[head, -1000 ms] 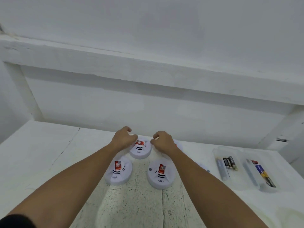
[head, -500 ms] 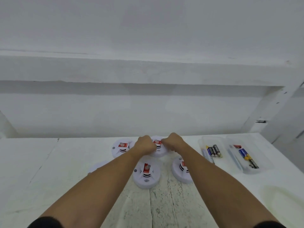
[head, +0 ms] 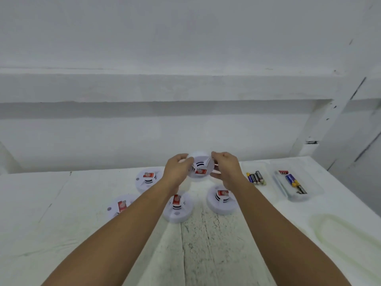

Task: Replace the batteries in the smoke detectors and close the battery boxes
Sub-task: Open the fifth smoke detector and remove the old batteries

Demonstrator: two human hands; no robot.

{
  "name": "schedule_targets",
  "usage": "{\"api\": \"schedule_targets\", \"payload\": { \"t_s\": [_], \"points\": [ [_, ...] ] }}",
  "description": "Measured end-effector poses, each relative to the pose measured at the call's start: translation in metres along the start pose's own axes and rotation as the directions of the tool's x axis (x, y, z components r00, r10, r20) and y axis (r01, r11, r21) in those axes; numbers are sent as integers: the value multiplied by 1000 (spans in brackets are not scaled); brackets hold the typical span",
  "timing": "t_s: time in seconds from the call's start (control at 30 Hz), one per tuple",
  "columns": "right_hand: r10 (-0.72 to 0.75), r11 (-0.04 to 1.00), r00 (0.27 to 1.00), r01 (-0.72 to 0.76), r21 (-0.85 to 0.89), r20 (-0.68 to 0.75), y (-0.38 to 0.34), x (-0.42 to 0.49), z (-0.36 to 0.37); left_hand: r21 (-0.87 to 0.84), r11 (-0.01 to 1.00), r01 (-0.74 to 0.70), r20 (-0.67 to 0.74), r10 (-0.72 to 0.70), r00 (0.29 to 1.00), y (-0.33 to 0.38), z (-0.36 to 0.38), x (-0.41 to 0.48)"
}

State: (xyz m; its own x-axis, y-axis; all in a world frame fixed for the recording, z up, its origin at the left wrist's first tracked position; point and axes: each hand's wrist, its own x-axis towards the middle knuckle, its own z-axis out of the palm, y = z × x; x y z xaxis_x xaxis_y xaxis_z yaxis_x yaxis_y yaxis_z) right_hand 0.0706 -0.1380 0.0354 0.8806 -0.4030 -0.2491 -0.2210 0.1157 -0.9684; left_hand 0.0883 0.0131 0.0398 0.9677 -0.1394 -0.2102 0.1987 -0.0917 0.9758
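Single view: a wide-angle camera on the person's head, facing forward and down along both bare forearms. The left hand [head: 177, 168] and right hand [head: 226, 169] hold a round white plastic smoke detector [head: 201, 170] at arm's reach, dead centre. A white painted wooden tabletop [head: 206, 248] fills the lower half (right far corner in frame, left side cut off). A white wall [head: 185, 137] with a ledge [head: 165, 87] fills the upper half.

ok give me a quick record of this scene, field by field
held: smoke detector, between both hands, above the table
left hand: grips its left edge
right hand: grips its right edge
on table: four more smoke detectors, red labels up
batteries: in two clear trays, right of the detectors
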Motion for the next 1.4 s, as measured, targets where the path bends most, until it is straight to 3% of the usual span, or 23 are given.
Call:
{"api": "schedule_targets", "payload": {
  "t_s": [0.1,0.2,0.4,0.57,0.83,0.97,1.03,1.23,1.4],
  "points": [
    [-49,992,998,52,111,-35,2,-37,-13,89,984,-156,-47,161,986,-8,6,-41],
    [-72,981,997,76,177,-28,14,-74,-29,0,977,-215,21,215,976,-28,3,-82],
    [-25,1000,997,25,-1,71,68,-133,-50,-171,978,-121,171,151,974,-90,-20,-137],
    [-88,972,987,115,-204,137,96,-162,-65,-103,991,-91,223,112,968,-129,-28,-152],
    [-205,869,938,306,-389,278,109,-175,-77,91,964,-248,299,211,931,-136,-29,-168],
    [-253,731,885,439,-523,390,109,-176,-85,416,847,-330,318,204,926,-130,-26,-173],
    [-260,659,856,495,-566,446,109,-178,-88,500,794,-347,339,189,922,-130,-21,-174],
    [-271,333,709,703,-628,651,94,-174,-93,572,720,-394,387,187,903,-126,-8,-174],
    [-167,166,581,813,-558,797,81,-165,-87,603,703,-377,399,143,906,-124,-2,-171]
  ]
}}
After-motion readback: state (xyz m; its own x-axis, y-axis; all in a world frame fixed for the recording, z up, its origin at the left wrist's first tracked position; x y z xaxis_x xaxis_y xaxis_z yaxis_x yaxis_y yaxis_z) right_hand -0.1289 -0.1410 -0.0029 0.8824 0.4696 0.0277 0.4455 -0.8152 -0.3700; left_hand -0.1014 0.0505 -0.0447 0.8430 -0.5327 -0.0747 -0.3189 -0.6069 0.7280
